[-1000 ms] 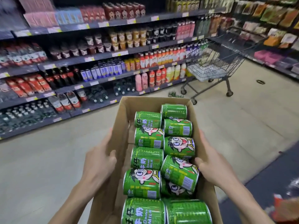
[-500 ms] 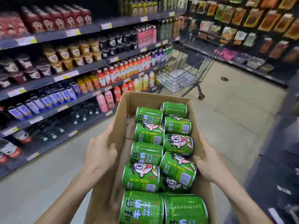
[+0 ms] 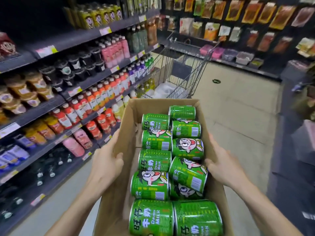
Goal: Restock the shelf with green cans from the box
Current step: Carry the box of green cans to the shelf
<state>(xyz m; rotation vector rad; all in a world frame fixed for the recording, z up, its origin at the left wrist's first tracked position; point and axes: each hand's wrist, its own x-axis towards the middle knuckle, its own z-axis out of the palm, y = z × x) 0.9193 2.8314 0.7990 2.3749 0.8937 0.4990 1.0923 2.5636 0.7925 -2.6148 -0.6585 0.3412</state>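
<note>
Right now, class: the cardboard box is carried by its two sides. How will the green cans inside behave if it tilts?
The green cans lie on their sides, so they would probably roll. Bare floor shows along the cardboard box's left side, leaving room to shift that way. One can rides tilted atop another and may tumble first. Left hand and right hand each keep a grip on a wall.

The brown cardboard box (image 3: 125,114) and its nearest green cans (image 3: 197,218) run off the bottom edge; blurred shelf bottles (image 3: 95,99) at left have unreadable labels.
</note>
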